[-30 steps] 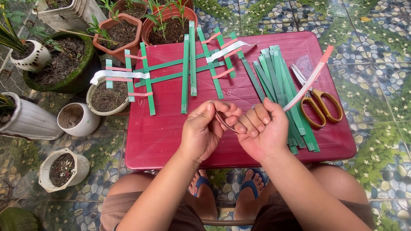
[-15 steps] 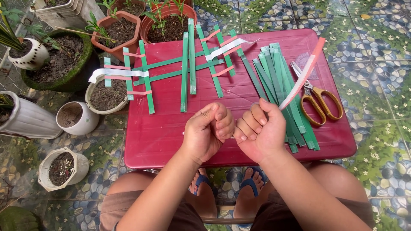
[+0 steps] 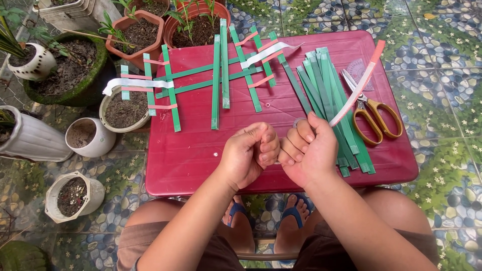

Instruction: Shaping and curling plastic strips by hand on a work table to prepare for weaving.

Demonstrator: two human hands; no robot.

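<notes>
Both hands meet over the near half of a red plastic table (image 3: 191, 160), knuckle to knuckle. The left hand (image 3: 249, 154) is curled into a loose fist, fingers folded tight against the palm; whether anything sits inside it cannot be told. The right hand (image 3: 312, 150) is also closed, its thumb pressed over the bent fingers, and it pinches the lower end of a pink-and-white strip (image 3: 359, 85) that rises away from it, up and to its right, toward the far edge of the table.

Just beyond the right hand, and partly under it, lies a bundle of loose green strips (image 3: 326, 95), fanned slightly and running away from the fingers; the pink-and-white strip crosses over them. Further to the right of that hand rest scissors with orange handles (image 3: 374, 118), blades pointing away, beside a small clear protractor (image 3: 359, 70).

Ahead of the left hand, well apart from it, a woven grid of green strips (image 3: 216, 80) lies flat on the table, with short pink pieces and 2 white bands laid across it. Its left part overhangs the table edge above a white pot of soil (image 3: 120, 108).

More plant pots (image 3: 83, 138) stand on the pebble-patterned floor to the left of the left arm. Below the hands, between the person's knees, 2 feet in blue sandals (image 3: 293, 216) show.
</notes>
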